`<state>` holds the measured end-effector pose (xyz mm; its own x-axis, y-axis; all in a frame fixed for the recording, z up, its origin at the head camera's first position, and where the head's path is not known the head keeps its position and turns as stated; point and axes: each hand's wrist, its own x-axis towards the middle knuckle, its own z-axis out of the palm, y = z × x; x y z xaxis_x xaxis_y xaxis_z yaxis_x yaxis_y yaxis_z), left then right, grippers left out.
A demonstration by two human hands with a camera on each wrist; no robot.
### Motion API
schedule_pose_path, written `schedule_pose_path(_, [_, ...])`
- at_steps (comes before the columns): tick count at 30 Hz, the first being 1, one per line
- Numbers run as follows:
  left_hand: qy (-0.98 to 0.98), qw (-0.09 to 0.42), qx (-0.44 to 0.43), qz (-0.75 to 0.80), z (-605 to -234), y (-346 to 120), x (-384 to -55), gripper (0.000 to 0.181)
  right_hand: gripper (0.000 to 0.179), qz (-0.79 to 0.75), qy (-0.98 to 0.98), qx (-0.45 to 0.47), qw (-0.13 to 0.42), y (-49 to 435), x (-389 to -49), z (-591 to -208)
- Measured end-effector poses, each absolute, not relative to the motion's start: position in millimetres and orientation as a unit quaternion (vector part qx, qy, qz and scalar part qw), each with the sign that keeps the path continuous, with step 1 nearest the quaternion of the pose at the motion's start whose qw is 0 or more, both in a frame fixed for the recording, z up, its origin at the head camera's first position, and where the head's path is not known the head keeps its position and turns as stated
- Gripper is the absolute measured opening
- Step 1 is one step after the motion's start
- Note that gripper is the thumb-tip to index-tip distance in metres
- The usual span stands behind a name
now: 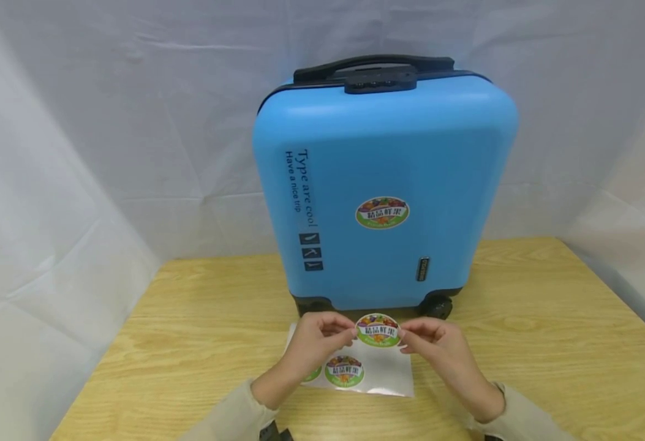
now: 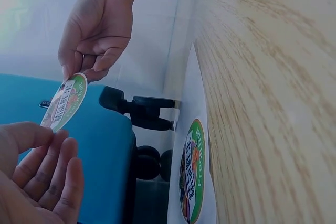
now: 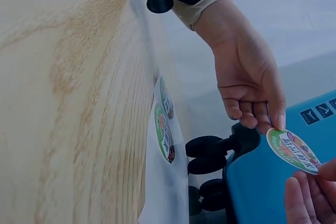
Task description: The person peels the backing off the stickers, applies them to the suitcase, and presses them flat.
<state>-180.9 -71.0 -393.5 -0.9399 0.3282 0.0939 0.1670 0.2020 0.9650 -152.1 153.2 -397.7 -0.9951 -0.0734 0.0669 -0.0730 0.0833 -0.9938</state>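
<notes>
Between both hands an oval fruit sticker (image 1: 378,331) is held up by its two ends, its printed face toward me. My left hand (image 1: 312,344) pinches the left end between thumb and finger, and my right hand (image 1: 448,355) pinches the right end the same way. Below them lies a white sticker sheet (image 1: 391,373) bearing a matching sticker (image 1: 344,371) and another one partly covered by the left hand. Behind the hands stands a blue suitcase (image 1: 344,165) with one such sticker (image 1: 383,213) on its front. In the left wrist view the held sticker (image 2: 67,100) is seen edge-tilted.
The suitcase stands upright on a wooden table (image 1: 206,331), its black wheels (image 1: 438,306) near the right fingertips. A black carry handle (image 1: 374,64) tops it. White cloth (image 1: 135,122) hangs behind and at the sides.
</notes>
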Motion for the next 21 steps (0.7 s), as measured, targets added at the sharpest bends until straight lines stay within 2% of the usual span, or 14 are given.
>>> schedule_pose_path(21, [0.764,0.063,0.161,0.621,-391.7,-73.2,-182.8,0.012,0.023,-0.656,0.753,-0.049,-0.006,153.9,-158.7,-399.0])
